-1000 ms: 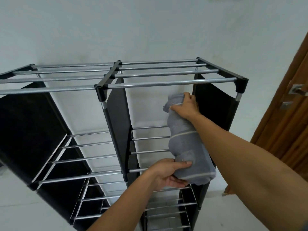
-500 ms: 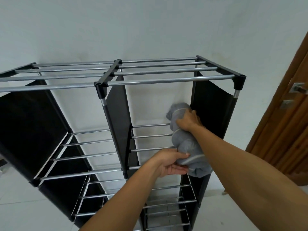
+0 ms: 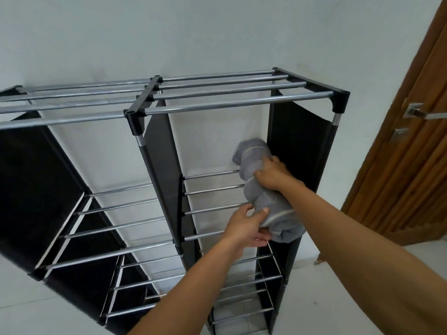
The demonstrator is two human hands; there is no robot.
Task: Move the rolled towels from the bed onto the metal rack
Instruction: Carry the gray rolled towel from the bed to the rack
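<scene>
A grey rolled towel (image 3: 264,189) with pale stripes lies lengthwise at the right end of the second tier of the metal rack (image 3: 237,102), against the black side panel. My right hand (image 3: 273,176) grips the roll from above near its far end. My left hand (image 3: 249,226) holds the near end, thumb on top and fingers under it, at the front rail. The near end of the roll sticks out past the front rail. The bed is out of view.
The rack stands against a white wall, with black fabric panels (image 3: 300,141) dividing two columns of rod shelves. A wooden door (image 3: 411,153) with a metal handle (image 3: 416,112) is at the right. White tiled floor shows below.
Both hands have carried the towel down from under the top tier and further back onto the second-tier rods. The roll now lies flatter than before.
</scene>
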